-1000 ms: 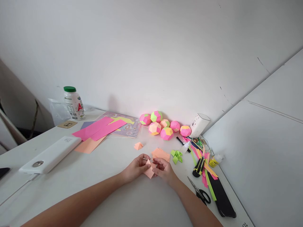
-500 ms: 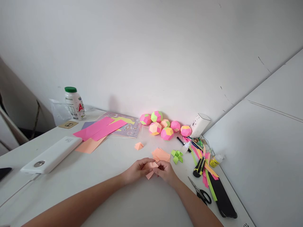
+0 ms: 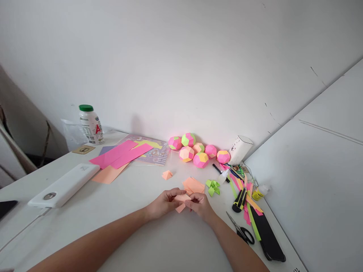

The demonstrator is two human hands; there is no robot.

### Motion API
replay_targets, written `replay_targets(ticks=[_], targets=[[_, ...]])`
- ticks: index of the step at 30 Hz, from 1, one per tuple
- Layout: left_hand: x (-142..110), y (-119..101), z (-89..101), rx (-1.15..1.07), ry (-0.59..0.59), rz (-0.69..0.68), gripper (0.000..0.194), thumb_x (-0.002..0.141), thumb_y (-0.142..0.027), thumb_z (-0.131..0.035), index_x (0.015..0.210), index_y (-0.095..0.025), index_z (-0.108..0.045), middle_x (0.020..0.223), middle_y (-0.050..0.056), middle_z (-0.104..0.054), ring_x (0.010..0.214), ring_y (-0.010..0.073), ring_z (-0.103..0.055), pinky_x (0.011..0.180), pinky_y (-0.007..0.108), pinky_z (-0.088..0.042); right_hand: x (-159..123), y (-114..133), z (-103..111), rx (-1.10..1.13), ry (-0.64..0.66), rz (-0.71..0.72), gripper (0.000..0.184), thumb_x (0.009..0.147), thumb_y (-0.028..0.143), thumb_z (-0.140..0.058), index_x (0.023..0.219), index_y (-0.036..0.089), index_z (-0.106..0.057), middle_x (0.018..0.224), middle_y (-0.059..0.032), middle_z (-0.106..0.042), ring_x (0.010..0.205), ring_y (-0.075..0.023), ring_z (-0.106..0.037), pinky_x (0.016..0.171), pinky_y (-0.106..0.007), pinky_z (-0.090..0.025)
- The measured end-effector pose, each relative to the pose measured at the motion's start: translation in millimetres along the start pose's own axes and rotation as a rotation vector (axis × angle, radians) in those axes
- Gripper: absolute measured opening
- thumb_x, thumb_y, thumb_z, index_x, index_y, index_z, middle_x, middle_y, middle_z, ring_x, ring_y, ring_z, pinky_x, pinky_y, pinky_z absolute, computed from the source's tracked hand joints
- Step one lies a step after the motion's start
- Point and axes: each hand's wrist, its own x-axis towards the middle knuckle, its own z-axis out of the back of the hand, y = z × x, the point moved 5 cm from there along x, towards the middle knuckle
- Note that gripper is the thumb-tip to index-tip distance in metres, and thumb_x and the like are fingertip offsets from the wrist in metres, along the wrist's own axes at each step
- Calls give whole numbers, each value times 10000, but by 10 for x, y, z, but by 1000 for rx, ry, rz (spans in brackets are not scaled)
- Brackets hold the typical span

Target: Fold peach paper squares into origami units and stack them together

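A small peach sheet of paper (image 3: 180, 198) with folds in it is held between my two hands, just above the white table (image 3: 136, 245). My left hand (image 3: 164, 204) pinches its left side, thumb in front. On the right edge, my right hand (image 3: 200, 206) pinches with thumb and fingertips. One corner of the paper points down below the fingers; the rest is partly hidden by them. Right behind my hands lies a pile of peach paper pieces (image 3: 194, 185). A folded peach paper piece (image 3: 167, 175) sits a little farther back, and folded green pieces (image 3: 212, 187) lie to the right.
Several faceted paper balls (image 3: 200, 160) stand along the wall. To the right are scissors (image 3: 241, 228), a box cutter (image 3: 239, 200), paper strips, a black case (image 3: 269, 238) and glue bottles. Pink paper strips (image 3: 113, 155), a white power bank (image 3: 66, 185) and a green-capped bottle (image 3: 91, 126) are leftward.
The peach paper, earlier facing up as a diamond, has been tilted and bent between my fingers. My left fingers have shifted over its upper edge. The view has drifted slightly.
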Motion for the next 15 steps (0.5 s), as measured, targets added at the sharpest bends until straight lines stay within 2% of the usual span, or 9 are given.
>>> replay_targets(ticks=[5, 12, 15], targets=[[2, -5, 8, 74, -10, -2, 345, 738, -342, -650, 1069, -247, -643, 842, -2, -500, 802, 166, -564, 724, 313, -465, 1, 9, 1, -6, 1, 2, 312, 673, 428, -698, 559, 167, -571, 496, 35, -508, 458, -102, -461, 476, -231, -367], [20, 94, 95, 431, -139, -6, 322, 751, -378, -602, 1024, -210, -639, 800, -3, -475, 656, 130, -470, 581, 241, -398, -12, -4, 10, -7, -44, 16, 290, 702, 410, -676, 602, 162, -566, 483, 41, -514, 452, -101, -476, 483, -229, -373], [-4, 21, 31, 521, -115, -12, 261, 764, -328, -569, 985, -218, -653, 825, 5, -469, 657, 132, -455, 577, 238, -378, -17, 2, 12, -23, -63, 27, 295, 718, 416, -660, 611, 156, -569, 478, 41, -508, 439, -94, -463, 465, -225, -373]])
